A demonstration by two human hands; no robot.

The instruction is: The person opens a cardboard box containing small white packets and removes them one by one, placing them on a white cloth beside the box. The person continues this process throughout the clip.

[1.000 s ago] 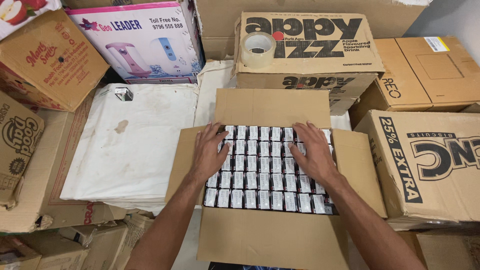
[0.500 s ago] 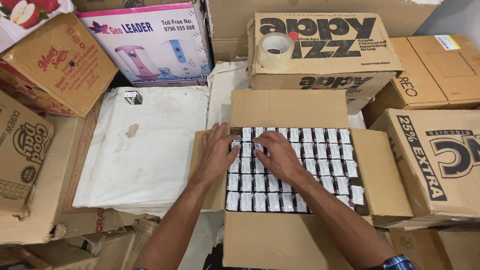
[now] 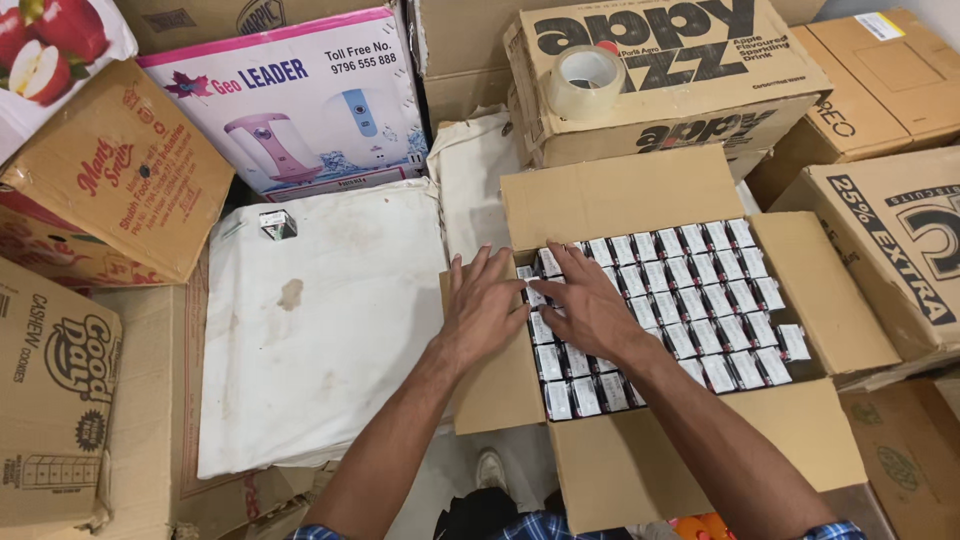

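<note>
Hands cover part of the packed rows

The left hand [image 3: 483, 305] and right hand [image 3: 590, 310] lie flat over the small packets [image 3: 700, 300] at the near-left corner of the open carton [image 3: 620, 195], hiding those beneath. The carton's bottom flap, both forearms and a shoe [image 3: 490, 468] run off or under the lower edge. The little silver object [image 3: 277, 224] on the white sack [image 3: 320, 330] is too small to identify.

One head-worn camera looks steeply down from just above the open carton [image 3: 640, 330]. It sits close over both forearms, facing forward toward stacked boxes [image 3: 660, 70] at the top edge.
</note>
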